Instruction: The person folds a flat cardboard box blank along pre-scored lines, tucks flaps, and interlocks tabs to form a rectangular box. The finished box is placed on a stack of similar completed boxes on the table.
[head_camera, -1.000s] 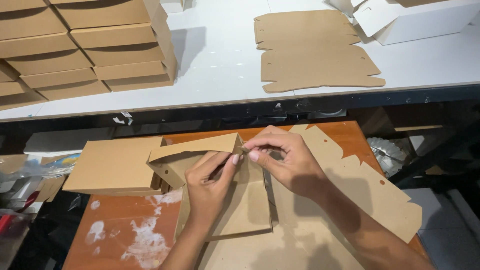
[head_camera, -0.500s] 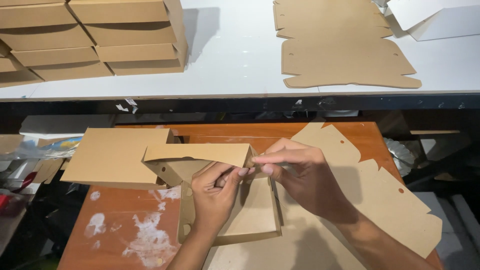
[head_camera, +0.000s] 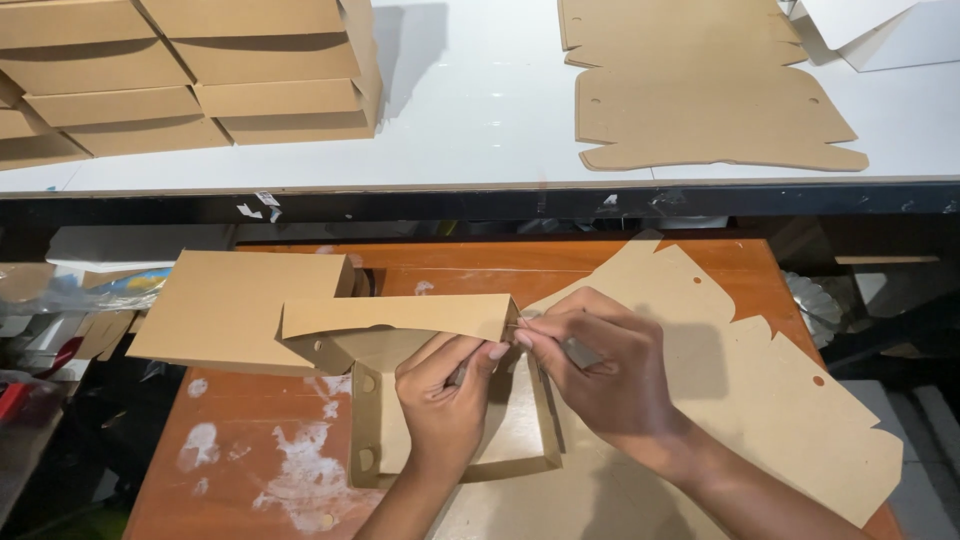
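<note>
A half-folded brown cardboard box (head_camera: 400, 360) lies on an orange-brown wooden table (head_camera: 250, 450), its lid flap spread out to the left. My left hand (head_camera: 445, 400) pinches the box's right side wall near the upper corner. My right hand (head_camera: 600, 375) pinches the same corner from the right, fingertips almost touching the left hand's. Both hands are closed on the cardboard. Under my right forearm lies a flat, unfolded cardboard blank (head_camera: 790, 400) with small round holes.
A white table (head_camera: 480, 110) stands beyond a dark gap. Stacks of folded brown boxes (head_camera: 190, 70) sit at its left and flat cardboard blanks (head_camera: 700, 90) at its right. White paint smears (head_camera: 290, 470) mark the wooden table. Clutter lies at the left edge.
The view has shifted slightly. The box's upper wall has been raised and straightened, and both hands have closed in on its right corner.
</note>
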